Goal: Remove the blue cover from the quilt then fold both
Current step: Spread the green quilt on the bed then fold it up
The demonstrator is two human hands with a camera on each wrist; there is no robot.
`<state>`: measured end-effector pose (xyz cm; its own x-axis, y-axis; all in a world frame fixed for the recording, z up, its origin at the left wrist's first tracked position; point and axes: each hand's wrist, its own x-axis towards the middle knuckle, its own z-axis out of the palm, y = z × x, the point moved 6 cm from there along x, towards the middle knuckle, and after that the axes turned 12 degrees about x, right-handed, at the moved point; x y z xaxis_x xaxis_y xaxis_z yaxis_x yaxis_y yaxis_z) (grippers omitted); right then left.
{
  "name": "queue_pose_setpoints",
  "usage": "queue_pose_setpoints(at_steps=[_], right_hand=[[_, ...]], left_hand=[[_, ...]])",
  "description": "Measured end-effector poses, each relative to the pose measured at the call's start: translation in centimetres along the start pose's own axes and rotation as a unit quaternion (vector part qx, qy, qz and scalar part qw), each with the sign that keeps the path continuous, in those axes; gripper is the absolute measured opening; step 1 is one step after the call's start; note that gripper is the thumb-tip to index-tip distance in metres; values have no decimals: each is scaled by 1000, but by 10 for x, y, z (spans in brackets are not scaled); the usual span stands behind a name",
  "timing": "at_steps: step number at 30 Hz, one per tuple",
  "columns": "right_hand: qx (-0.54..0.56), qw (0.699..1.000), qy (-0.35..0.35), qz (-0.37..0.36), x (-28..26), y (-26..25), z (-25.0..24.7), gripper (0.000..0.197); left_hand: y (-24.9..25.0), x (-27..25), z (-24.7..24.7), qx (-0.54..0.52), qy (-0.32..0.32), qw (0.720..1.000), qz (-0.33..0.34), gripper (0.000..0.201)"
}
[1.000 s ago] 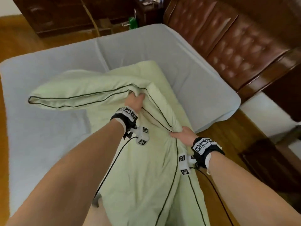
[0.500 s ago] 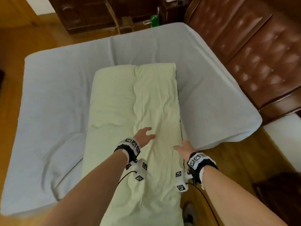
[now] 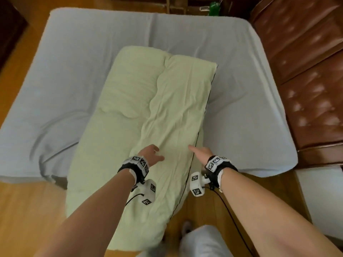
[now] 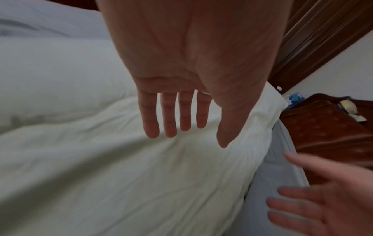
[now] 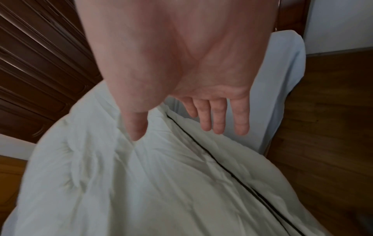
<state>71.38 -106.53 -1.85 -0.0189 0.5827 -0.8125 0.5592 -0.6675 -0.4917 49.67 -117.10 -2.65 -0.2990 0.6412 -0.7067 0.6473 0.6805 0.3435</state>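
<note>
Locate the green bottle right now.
Head view only: the green bottle is at the top edge, right of centre, on the floor beyond the far end of the blue-sheeted bed, left of the brown headboard.

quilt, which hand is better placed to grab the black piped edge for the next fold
Right, probably. The right hand hovers open just beside the black piped edge of the quilt. The left hand, also open, sits further in over the quilt's middle.

I see a pale green quilt (image 3: 148, 115) with black piping (image 3: 201, 125) on a light blue sheet (image 3: 74, 62); brown headboard (image 3: 306, 71).
</note>
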Motion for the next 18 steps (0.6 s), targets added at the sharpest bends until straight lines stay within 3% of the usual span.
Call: queue_pose_setpoints(at_steps=[4,6,9,11,13,16,18], right_hand=[[31,998,-19,44,56,13,13,138],[38,996,-40,67,83,16,26,142],[52,996,-62,42,108,-2,33,120],[50,995,-90,-13,114,-26,34,77],[48,988,-124,-76,105,-57,30,29],[71,971,-177,-146,65,-127,10,25],[94,960,-210,-160,40,-169,-7,26]], left_hand=[[2,21,64,-3,-32,999,-7,80],[-3,31,89,-5,-43,999,-27,95],[-7,42,116,13,-44,997,-63,124],[0,41,133,15,-38,994,-99,146],[14,29,148,-8,-18,984,-175,159],[54,-2,140,-75,95,952,-282,158],[79,-17,116,-94,180,927,-316,138]])
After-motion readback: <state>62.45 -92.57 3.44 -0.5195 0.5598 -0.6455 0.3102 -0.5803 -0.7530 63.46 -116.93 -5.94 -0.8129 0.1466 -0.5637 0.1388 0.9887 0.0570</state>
